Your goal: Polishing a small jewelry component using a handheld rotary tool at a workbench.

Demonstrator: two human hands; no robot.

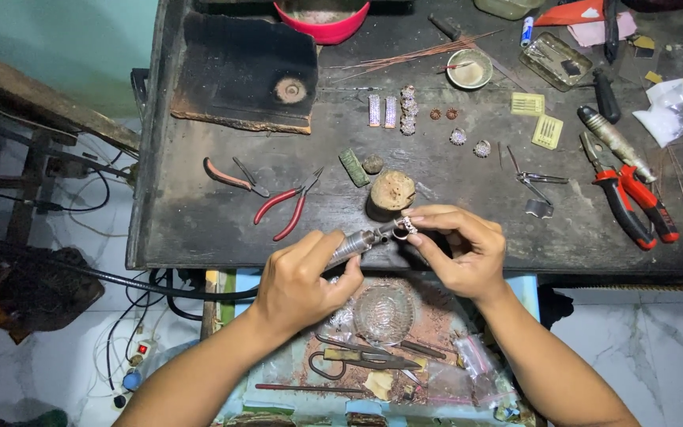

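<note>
Dark scuffed workbench (199,221), my left hand (302,281) closed around a silver rotary handpiece (361,241), my right hand (460,249) pinching a small jewelled silver ring (406,227) at its tip

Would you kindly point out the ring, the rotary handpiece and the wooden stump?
ring (405,226), head view, on its band.
rotary handpiece (355,245), head view, on its metal barrel.
wooden stump (391,190), head view, on its top.

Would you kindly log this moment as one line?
left hand: holds rotary tool | right hand: pinches ring at tool tip | above wooden peg | dark workbench
</note>
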